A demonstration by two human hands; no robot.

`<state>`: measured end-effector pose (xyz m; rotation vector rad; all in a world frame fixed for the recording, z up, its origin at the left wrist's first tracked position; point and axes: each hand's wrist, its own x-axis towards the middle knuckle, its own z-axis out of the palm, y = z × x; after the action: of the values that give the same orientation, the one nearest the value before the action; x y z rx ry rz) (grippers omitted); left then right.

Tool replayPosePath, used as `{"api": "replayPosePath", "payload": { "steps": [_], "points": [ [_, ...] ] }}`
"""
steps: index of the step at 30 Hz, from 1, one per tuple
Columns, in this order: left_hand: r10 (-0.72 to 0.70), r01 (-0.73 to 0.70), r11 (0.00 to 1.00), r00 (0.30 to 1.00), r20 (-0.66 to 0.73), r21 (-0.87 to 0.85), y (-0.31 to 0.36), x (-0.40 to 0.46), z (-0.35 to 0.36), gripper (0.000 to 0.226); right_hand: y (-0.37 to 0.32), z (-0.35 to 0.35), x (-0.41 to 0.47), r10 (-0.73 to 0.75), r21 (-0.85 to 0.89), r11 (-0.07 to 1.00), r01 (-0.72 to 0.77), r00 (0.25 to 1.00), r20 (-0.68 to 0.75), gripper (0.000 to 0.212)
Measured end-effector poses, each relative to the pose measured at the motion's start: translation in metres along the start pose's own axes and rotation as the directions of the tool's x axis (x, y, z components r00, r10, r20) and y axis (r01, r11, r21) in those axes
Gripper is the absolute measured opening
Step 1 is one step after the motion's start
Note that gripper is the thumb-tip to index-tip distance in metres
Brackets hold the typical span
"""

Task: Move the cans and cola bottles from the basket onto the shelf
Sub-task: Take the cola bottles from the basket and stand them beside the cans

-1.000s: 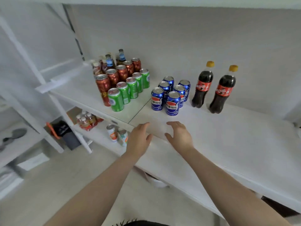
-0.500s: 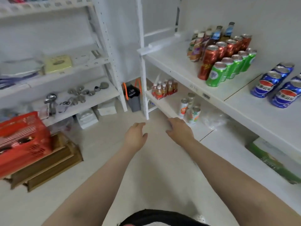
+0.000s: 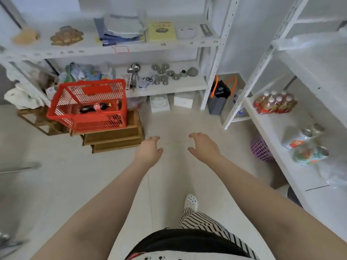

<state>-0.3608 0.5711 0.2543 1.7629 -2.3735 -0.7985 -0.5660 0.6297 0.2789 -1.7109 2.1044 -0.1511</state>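
Red plastic mesh basket [image 3: 88,107] hides part of the dark cola bottle with a red label [image 3: 94,107] behind its wall. Blurred grey metal bar [image 3: 19,167] runs off the left edge. Small silver metal pieces [image 3: 169,74] are too small to tell.

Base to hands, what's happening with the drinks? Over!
Left hand and right hand open, empty, over bare floor. One cola bottle lying in red basket on wooden crates. Path clear.
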Motion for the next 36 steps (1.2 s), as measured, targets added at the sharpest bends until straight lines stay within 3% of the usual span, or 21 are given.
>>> {"api": "replayPosePath", "payload": {
  "steps": [9, 14, 20, 24, 27, 36],
  "points": [
    [-0.259, 0.261, 0.964, 0.965, -0.047, 0.041, -0.098, 0.073, -0.060, 0.052, -0.089, 0.025, 0.148, -0.168, -0.026, 0.984, 0.174, 0.974, 0.155, 0.052],
    [-0.335, 0.329, 0.942, 0.931, -0.148, -0.059, -0.151, 0.107, -0.107, 0.051, -0.160, 0.023, 0.221, -0.258, 0.013, 0.965, 0.262, 0.940, 0.221, 0.044],
    [-0.430, 0.417, 0.898, 0.899, -0.086, -0.139, -0.228, 0.141, -0.135, 0.051, -0.239, 0.043, 0.292, -0.350, 0.040, 0.935, 0.352, 0.901, 0.258, 0.046],
    [-0.406, 0.389, 0.906, 0.911, -0.080, -0.167, -0.287, 0.178, -0.169, 0.049, -0.292, 0.066, 0.340, -0.327, 0.058, 0.945, 0.323, 0.912, 0.248, 0.047],
    [-0.357, 0.342, 0.922, 0.933, -0.053, -0.182, -0.335, 0.206, -0.198, 0.045, -0.329, 0.085, 0.373, -0.234, 0.086, 0.972, 0.219, 0.939, 0.252, 0.048],
    [-0.253, 0.298, 0.921, 0.947, 0.197, -0.251, -0.447, 0.284, -0.247, 0.049, -0.390, 0.120, 0.436, -0.001, 0.157, 0.987, -0.046, 0.959, 0.283, 0.045]
  ]
}}
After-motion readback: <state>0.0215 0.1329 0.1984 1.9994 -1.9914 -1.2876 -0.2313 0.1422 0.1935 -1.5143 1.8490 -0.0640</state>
